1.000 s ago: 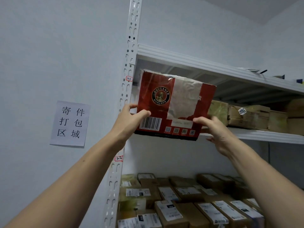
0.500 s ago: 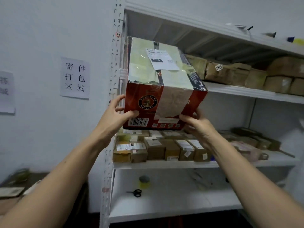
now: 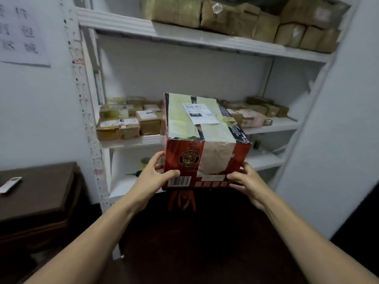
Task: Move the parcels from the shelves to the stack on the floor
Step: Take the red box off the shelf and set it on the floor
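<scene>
Shelves [image 3: 184, 35]: brown parcels [image 3: 148, 121] | hands: left [image 3: 152, 177], right [image 3: 249, 181] grip red box [image 3: 205, 136]

View: a single wide-angle camera, worn on the person's head.
Facing: forward and down, toward the white shelves [image 3: 184, 32].
Nearness: close; the red parcel [image 3: 205, 160], gripped by the left hand [image 3: 152, 181] and the right hand [image 3: 249, 183], sits at centre.
Edges: a dark cabinet [image 3: 37, 191] at left; both forearms enter from below.

Red taped parcel [image 3: 205, 144], white label on top, held upright before shelves [image 3: 184, 35].
</scene>
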